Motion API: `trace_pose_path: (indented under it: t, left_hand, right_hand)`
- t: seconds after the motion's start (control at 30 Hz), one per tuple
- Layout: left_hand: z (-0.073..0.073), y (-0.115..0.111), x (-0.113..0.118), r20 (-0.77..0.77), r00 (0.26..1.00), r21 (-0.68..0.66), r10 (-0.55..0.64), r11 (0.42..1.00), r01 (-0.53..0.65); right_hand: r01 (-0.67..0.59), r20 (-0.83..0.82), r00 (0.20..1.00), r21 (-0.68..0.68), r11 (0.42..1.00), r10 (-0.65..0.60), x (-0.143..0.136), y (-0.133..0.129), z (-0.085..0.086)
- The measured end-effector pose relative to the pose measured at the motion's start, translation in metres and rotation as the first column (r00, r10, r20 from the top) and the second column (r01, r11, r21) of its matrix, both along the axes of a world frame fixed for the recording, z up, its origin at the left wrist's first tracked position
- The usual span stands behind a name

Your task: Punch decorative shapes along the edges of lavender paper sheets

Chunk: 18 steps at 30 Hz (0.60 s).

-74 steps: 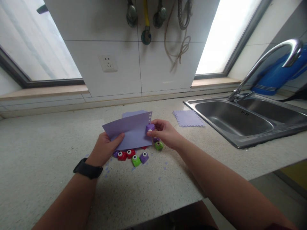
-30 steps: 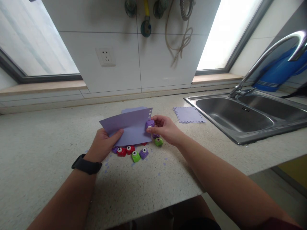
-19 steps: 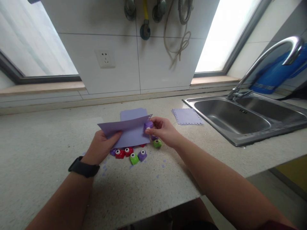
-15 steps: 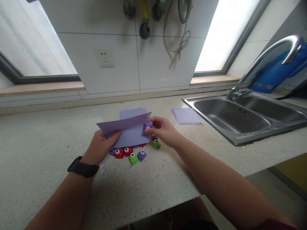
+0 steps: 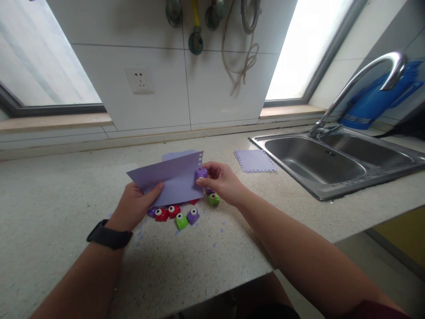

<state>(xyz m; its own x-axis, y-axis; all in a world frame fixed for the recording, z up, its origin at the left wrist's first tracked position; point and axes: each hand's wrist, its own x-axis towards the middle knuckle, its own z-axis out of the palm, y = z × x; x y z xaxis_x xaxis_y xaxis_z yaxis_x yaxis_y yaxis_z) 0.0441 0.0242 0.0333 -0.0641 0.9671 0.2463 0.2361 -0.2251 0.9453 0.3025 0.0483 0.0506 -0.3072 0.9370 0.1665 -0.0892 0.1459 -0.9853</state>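
Note:
A sheet of purple paper [image 5: 169, 180] is held tilted above the counter by my left hand [image 5: 137, 204], thumb in front and fingers behind. Several punched holes run down the sheet's upper right edge. My right hand [image 5: 221, 180] grips a purple craft punch [image 5: 200, 173] set on that same edge, just below the holes. Under the paper lie more punches: two red ones, one at the left [image 5: 161, 215], a green punch [image 5: 181, 220] and a purple punch [image 5: 193, 215]. Another green punch [image 5: 214, 199] sits below my right hand. Others are partly hidden by the paper.
Behind the held sheet lies more purple paper [image 5: 177, 155]. Squares with punched edges [image 5: 255, 160] are stacked beside the steel sink [image 5: 315, 195] with its tap [image 5: 348, 84]. Small purple paper bits [image 5: 222, 230] are scattered on the counter [image 5: 199, 261].
The whole view has shifted slightly, so everything appears a little further left. One more hole seems to show on the sheet's edge, and the punch sits just below it.

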Motion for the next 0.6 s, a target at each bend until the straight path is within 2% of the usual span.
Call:
trace_pose_path:
  t: [0.33, 0.4, 0.47, 0.6]
  left_hand:
    - [-0.0021, 0.0017, -0.0017, -0.022, 1.000, 0.011, -0.009, 1.000, 0.009]
    - [-0.0014, 0.0019, -0.0039, -0.036, 0.999, 0.060, -0.021, 0.998, 0.023]
    - [0.0013, 0.0017, -0.0061, -0.074, 0.995, 0.153, -0.074, 0.985, 0.085]
    - [0.0074, 0.0011, -0.0092, -0.128, 0.955, 0.301, -0.267, 0.907, 0.293]
  right_hand:
    - [0.055, 0.030, 0.998, 0.094, 0.994, -0.058, -0.0020, 0.0008, -0.0037]
    - [0.064, 0.039, 0.997, 0.141, 0.988, -0.070, -0.0023, -0.0001, -0.0031]
    - [0.077, 0.056, 0.994, 0.202, 0.976, -0.090, -0.0022, -0.0021, -0.0017]
    - [0.103, 0.098, 0.984, 0.362, 0.926, -0.148, -0.0008, -0.0078, 0.0010]
